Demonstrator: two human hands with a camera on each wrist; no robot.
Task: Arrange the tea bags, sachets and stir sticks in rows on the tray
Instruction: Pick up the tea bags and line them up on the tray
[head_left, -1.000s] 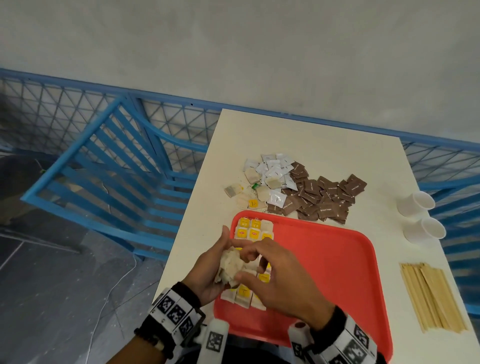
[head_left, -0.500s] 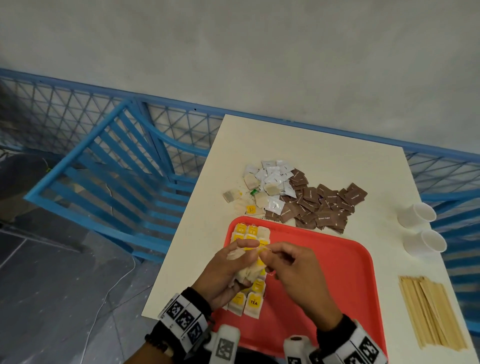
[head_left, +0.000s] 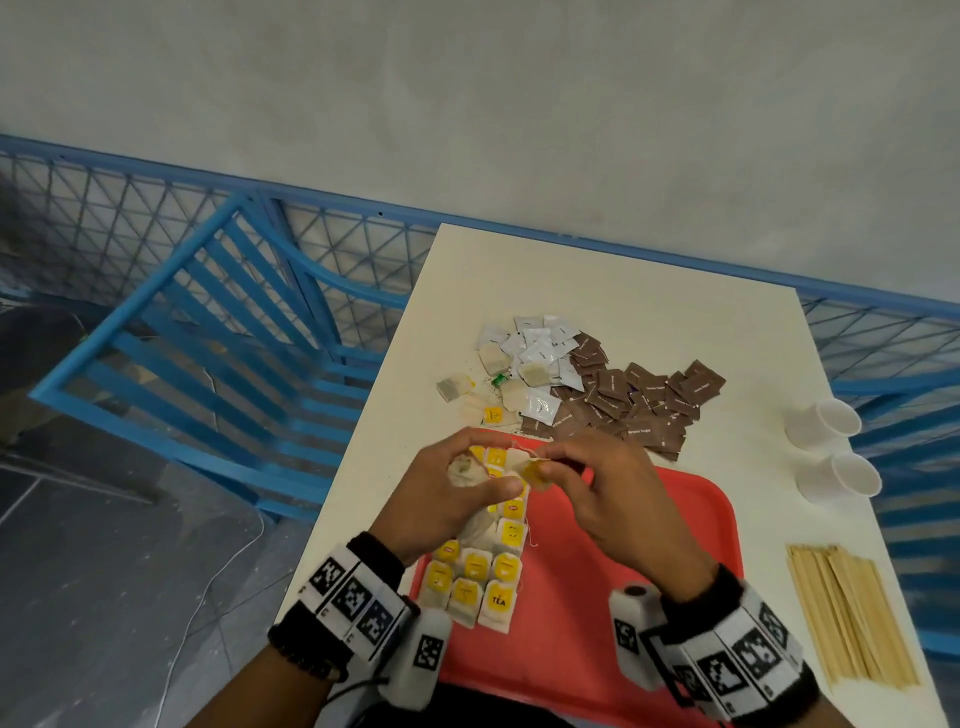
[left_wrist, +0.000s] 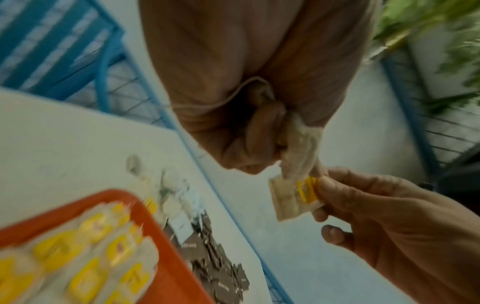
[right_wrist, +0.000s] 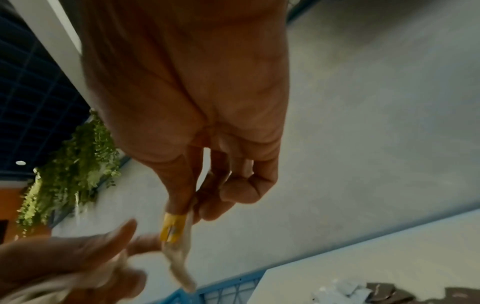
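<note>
A bunch of tea bags (head_left: 467, 470) is being gripped in the curled fingers of the left hand (head_left: 441, 499) above the red tray (head_left: 613, 597). One tea bag (head_left: 532, 470) with a yellow tag is being pinched between thumb and fingers of the right hand (head_left: 608, 499), just beside the bunch. Rows of tea bags (head_left: 478, 577) are lying along the tray's left side.

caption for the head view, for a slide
Both hands separate one tea bag from a held bunch above the red tray.
</note>
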